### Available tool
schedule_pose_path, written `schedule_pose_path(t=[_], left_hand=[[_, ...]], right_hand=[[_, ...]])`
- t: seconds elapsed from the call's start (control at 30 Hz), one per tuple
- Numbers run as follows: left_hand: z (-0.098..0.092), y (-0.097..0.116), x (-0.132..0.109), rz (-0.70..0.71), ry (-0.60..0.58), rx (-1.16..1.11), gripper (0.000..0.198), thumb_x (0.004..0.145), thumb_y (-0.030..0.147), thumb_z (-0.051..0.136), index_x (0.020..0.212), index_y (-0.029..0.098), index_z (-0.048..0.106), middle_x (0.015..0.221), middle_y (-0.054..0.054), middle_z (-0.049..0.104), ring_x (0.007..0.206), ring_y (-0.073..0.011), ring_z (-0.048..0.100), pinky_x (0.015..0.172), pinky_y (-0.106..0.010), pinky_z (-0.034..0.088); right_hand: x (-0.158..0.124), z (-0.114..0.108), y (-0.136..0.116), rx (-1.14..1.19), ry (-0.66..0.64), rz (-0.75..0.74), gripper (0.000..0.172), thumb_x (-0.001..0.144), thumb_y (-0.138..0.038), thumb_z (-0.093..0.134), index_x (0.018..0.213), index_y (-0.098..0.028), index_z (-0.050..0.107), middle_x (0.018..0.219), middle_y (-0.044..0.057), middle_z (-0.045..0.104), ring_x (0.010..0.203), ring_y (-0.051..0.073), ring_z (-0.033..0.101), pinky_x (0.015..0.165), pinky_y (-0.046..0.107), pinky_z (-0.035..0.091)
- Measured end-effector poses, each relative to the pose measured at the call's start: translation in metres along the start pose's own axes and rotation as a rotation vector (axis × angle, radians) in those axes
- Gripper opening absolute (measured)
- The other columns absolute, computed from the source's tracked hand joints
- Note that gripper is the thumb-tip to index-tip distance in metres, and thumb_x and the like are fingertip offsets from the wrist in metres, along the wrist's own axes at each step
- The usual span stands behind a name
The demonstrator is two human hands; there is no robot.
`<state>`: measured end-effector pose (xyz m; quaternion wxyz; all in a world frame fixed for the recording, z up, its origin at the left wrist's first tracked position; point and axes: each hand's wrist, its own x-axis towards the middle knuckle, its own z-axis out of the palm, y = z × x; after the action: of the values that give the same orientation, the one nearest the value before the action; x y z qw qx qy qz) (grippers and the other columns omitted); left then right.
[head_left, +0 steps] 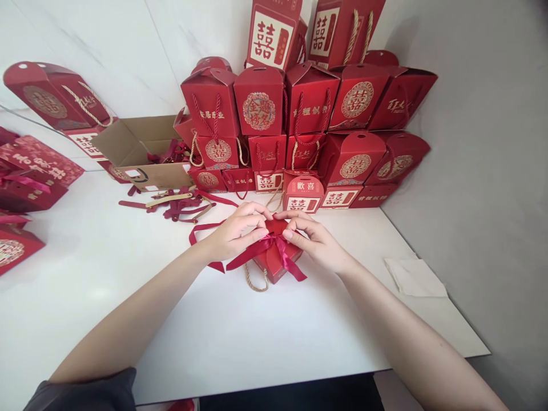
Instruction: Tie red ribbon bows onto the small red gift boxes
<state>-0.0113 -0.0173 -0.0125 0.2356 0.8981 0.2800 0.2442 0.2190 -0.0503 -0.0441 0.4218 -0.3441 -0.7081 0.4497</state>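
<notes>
A small red gift box (274, 267) with a gold cord handle (257, 285) stands on the white table between my hands. Crimson ribbon (286, 258) is tied at its top, its tails hanging over the front and left. My left hand (240, 229) is at the upper left of the box, thumb and fingers curled together on the ribbon near the top flap. From the right, my right hand (314, 237) pinches at the same ribbon, its index finger reaching over the flap. The fingertips of both hands nearly meet behind the knot.
Red gift boxes (259, 108) are stacked against the back wall. An open cardboard box (160, 177) holds dark red pieces, with a loose pile of straps (182, 205) before it. More red boxes (32, 182) stand left. A white cloth (415, 278) lies right, near the grey wall.
</notes>
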Motion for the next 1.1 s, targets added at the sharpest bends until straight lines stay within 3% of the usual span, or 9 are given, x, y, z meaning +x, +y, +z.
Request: schedule_pose_path(t=[0.17,0.37,0.5,0.7,0.9,1.1], left_hand=[[0.004,-0.009,-0.001,-0.063,-0.033,-0.123,0.028,0.098,0.031,0.041,0.078,0.017,0.055,0.122,-0.009,0.053,0.114,-0.0192,0.05,0.1,-0.035,0.043],[0.014,-0.024,-0.004,-0.134,0.023,-0.376,0.035,0.099,0.038,0.039,0.076,0.016,0.054,0.122,-0.01,0.056,0.099,-0.0179,0.058,0.084,-0.031,0.051],[0.018,-0.028,-0.005,-0.153,0.047,-0.498,0.038,0.098,0.039,0.041,0.07,0.016,0.053,0.121,-0.012,0.058,0.105,-0.0222,0.06,0.089,-0.039,0.052],[0.006,-0.024,-0.005,-0.063,0.011,-0.383,0.02,0.087,0.035,0.062,0.082,0.018,0.069,0.134,-0.012,0.052,0.128,-0.0271,0.048,0.111,-0.048,0.036],[0.004,-0.018,-0.004,-0.129,-0.023,-0.45,0.037,0.093,0.036,0.053,0.065,0.015,0.065,0.132,-0.013,0.055,0.118,-0.0274,0.056,0.1,-0.044,0.046],[0.008,-0.03,-0.006,-0.152,-0.041,-0.528,0.04,0.091,0.04,0.055,0.062,0.015,0.063,0.135,-0.012,0.05,0.111,-0.0256,0.059,0.092,-0.042,0.05]], right_hand=[[0.002,-0.003,0.009,0.084,-0.019,0.017,0.03,0.093,-0.044,0.053,0.075,-0.021,0.059,0.129,0.007,0.053,0.128,0.022,0.047,0.107,0.039,0.036],[0.004,-0.007,0.02,0.126,-0.058,0.008,0.03,0.094,-0.043,0.053,0.075,-0.02,0.055,0.13,0.008,0.051,0.128,0.021,0.046,0.107,0.038,0.035],[0.003,-0.007,0.021,0.116,-0.04,0.028,0.032,0.094,-0.047,0.052,0.076,-0.02,0.055,0.13,0.008,0.051,0.125,0.021,0.049,0.107,0.038,0.035],[0.001,-0.007,0.014,0.122,-0.031,0.031,0.027,0.092,-0.044,0.057,0.08,-0.021,0.06,0.131,0.009,0.052,0.127,0.021,0.049,0.108,0.038,0.035],[-0.001,-0.008,0.008,0.084,-0.036,0.021,0.028,0.091,-0.046,0.058,0.078,-0.021,0.06,0.131,0.008,0.053,0.127,0.022,0.05,0.109,0.041,0.034],[0.001,-0.009,0.019,0.133,-0.056,0.014,0.03,0.091,-0.047,0.057,0.075,-0.021,0.059,0.129,0.007,0.052,0.126,0.022,0.049,0.108,0.039,0.037]])
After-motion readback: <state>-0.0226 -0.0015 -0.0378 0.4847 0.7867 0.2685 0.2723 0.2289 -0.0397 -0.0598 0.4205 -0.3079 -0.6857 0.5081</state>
